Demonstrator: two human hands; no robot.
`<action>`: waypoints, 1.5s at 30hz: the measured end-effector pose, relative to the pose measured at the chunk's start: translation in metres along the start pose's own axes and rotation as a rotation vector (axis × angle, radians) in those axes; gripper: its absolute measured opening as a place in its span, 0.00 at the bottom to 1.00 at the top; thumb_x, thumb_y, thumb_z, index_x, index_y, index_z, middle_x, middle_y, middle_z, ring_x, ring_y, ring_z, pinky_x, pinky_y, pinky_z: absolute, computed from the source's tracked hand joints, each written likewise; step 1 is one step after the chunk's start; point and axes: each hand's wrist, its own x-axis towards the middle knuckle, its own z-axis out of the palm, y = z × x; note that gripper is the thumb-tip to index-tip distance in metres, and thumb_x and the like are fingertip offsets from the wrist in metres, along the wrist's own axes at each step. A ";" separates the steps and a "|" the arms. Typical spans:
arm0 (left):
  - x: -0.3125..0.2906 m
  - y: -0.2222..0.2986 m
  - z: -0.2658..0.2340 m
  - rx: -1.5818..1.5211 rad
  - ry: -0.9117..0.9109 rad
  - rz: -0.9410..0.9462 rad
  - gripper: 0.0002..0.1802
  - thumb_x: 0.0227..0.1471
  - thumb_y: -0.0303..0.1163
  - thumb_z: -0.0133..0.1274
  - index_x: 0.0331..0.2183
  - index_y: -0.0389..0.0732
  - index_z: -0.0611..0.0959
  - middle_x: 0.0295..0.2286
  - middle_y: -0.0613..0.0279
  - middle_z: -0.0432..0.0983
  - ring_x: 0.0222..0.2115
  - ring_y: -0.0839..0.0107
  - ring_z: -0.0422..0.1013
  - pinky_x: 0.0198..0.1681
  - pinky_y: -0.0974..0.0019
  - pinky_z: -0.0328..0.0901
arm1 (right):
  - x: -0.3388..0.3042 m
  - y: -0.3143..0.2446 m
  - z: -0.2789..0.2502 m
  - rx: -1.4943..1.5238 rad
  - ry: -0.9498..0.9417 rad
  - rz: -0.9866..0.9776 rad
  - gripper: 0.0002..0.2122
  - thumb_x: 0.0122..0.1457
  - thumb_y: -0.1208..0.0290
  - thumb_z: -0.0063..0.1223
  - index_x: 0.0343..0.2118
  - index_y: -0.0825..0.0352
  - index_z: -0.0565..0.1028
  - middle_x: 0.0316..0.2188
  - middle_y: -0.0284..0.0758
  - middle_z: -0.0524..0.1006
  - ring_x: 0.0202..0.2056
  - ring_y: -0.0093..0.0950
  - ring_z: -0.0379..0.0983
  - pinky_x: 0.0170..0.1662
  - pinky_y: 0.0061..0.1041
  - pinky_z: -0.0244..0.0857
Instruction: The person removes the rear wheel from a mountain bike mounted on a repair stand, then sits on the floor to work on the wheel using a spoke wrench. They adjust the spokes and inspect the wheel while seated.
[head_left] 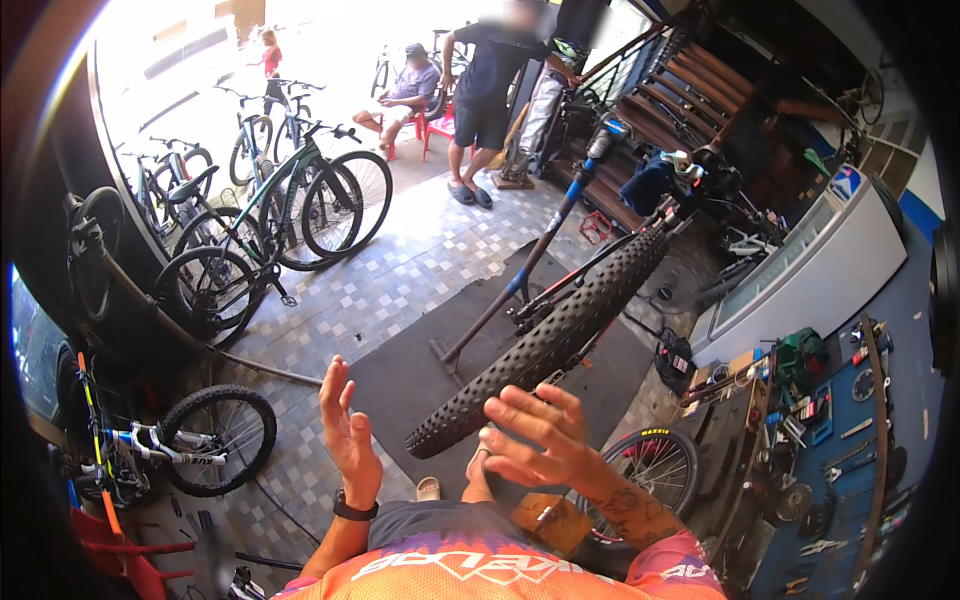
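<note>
Both of my hands are raised in front of my body with nothing in them. My left hand (350, 445) is upright, fingers stretched, a dark watch (355, 507) on its wrist. My right hand (537, 437) has its fingers spread, just in front of the lower part of a wide knobby bicycle tyre (550, 340). It seems apart from the tyre, though the distance is hard to judge. The tyre belongs to a bike whose handlebar end is at the far right. A blue and dark repair stand (545, 235) leans across beside it, over a dark floor mat (390, 350).
Several bikes (290, 200) stand at the left. Nearer, a white-forked bike wheel (218, 440) lies left of me. A loose wheel (650, 480) and a tool-covered bench (790, 470) are on the right, below a white display freezer (800, 265). One person (485, 90) stands ahead; another (412, 85) sits.
</note>
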 end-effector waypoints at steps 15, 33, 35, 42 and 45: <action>0.024 -0.002 0.001 0.018 0.059 0.007 0.42 0.66 0.55 0.53 0.69 0.37 0.65 0.65 0.50 0.65 0.65 0.57 0.63 0.66 0.50 0.59 | -0.004 0.003 -0.006 0.063 0.002 -0.013 0.13 0.62 0.58 0.66 0.47 0.54 0.80 0.56 0.30 0.80 0.57 0.26 0.77 0.64 0.36 0.64; 0.023 0.012 0.034 -0.231 -0.116 -0.197 0.22 0.69 0.31 0.53 0.60 0.36 0.74 0.45 0.57 0.81 0.44 0.71 0.76 0.48 0.66 0.72 | 0.084 -0.082 -0.202 0.620 0.424 -0.664 0.08 0.55 0.78 0.70 0.37 0.67 0.83 0.27 0.22 0.81 0.23 0.16 0.77 0.28 0.16 0.72; 0.025 0.020 0.044 -0.270 -0.133 -0.194 0.21 0.68 0.31 0.53 0.59 0.35 0.75 0.44 0.57 0.81 0.44 0.72 0.76 0.47 0.67 0.72 | 0.079 -0.083 -0.203 0.538 0.444 -0.640 0.10 0.54 0.79 0.71 0.38 0.68 0.84 0.29 0.21 0.82 0.25 0.15 0.78 0.31 0.16 0.75; 0.026 0.057 0.078 -0.354 -0.256 -0.104 0.20 0.67 0.28 0.54 0.58 0.34 0.76 0.44 0.57 0.80 0.46 0.72 0.75 0.49 0.66 0.71 | 0.064 -0.074 -0.215 0.494 0.444 -0.529 0.14 0.59 0.70 0.63 0.48 0.64 0.77 0.31 0.25 0.82 0.25 0.18 0.78 0.31 0.18 0.74; 0.024 0.066 0.097 -0.288 -0.283 -0.018 0.17 0.65 0.25 0.54 0.54 0.34 0.79 0.46 0.55 0.79 0.48 0.69 0.75 0.52 0.65 0.70 | 0.059 -0.075 -0.224 0.478 0.447 -0.504 0.17 0.62 0.66 0.59 0.52 0.62 0.74 0.32 0.26 0.83 0.25 0.20 0.78 0.30 0.19 0.74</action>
